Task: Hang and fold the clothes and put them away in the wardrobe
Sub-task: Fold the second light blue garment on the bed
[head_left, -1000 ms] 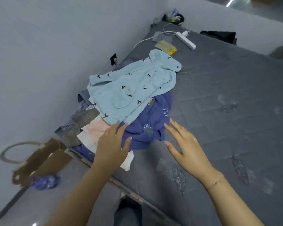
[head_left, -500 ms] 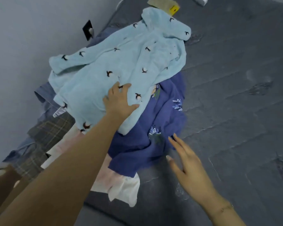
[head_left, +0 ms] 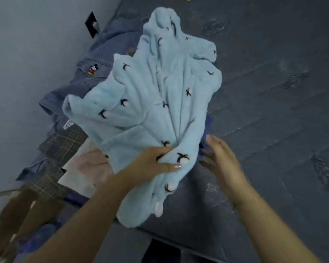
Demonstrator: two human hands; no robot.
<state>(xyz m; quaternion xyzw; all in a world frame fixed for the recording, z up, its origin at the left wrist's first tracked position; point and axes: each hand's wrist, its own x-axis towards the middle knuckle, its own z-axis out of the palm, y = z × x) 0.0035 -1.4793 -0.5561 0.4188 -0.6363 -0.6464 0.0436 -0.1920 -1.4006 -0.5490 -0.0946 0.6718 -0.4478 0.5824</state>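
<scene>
The light blue fleece garment (head_left: pixel 160 103) covers most of the clothes pile; the dark blue item beneath shows only as a sliver at its right edge. A denim piece (head_left: pixel 95 73), a plaid piece (head_left: pixel 65 141) and a pale pink piece (head_left: pixel 87 168) protrude at the bed's (head_left: pixel 273 111) left edge. The frame is motion-blurred. The left hand (head_left: pixel 152 164) has its grip closed on bunched fleece, with folds radiating from the grip. The right hand (head_left: pixel 222 162) is spread, holding nothing, just beside the garment. The fleece is patterned with small dark marks and hangs crumpled over the bed's near-left corner.
</scene>
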